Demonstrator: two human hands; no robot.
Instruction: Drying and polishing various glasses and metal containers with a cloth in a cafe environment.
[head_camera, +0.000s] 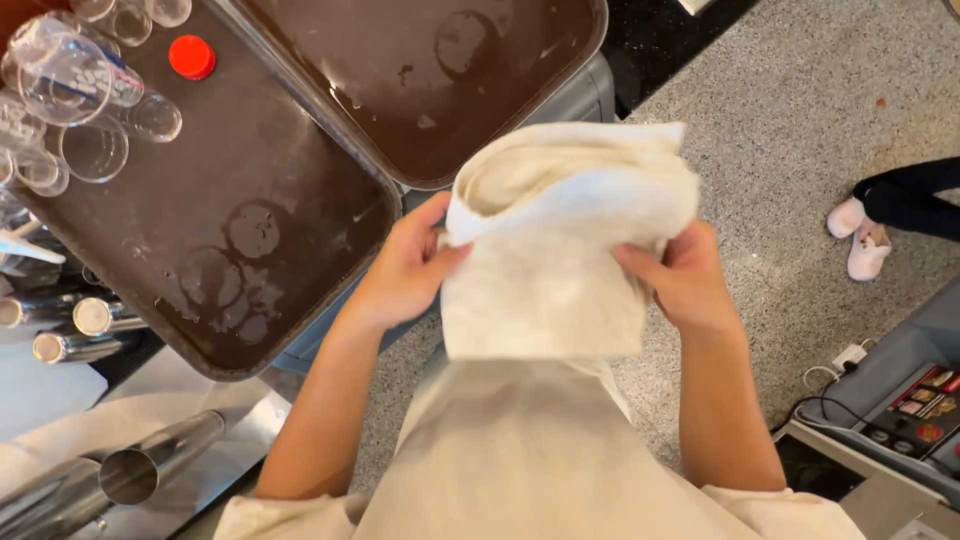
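Note:
Both my hands hold a folded cream-white cloth (560, 240) in front of my body. My left hand (405, 265) pinches its left edge with the thumb on top. My right hand (680, 275) grips the right edge, fingers curled into the fabric. The cloth bulges at the top, as if bunched or wrapped around something hidden. My pale apron fills the view below it.
Two wet dark brown trays, the near tray (290, 330) and the far tray (590, 40), lie at the upper left. Several clear glasses (80, 100) and a red lid (191, 56) sit on the near one. Metal tumblers (150, 465) lie lower left. Another person's feet (865, 240) stand on the speckled floor.

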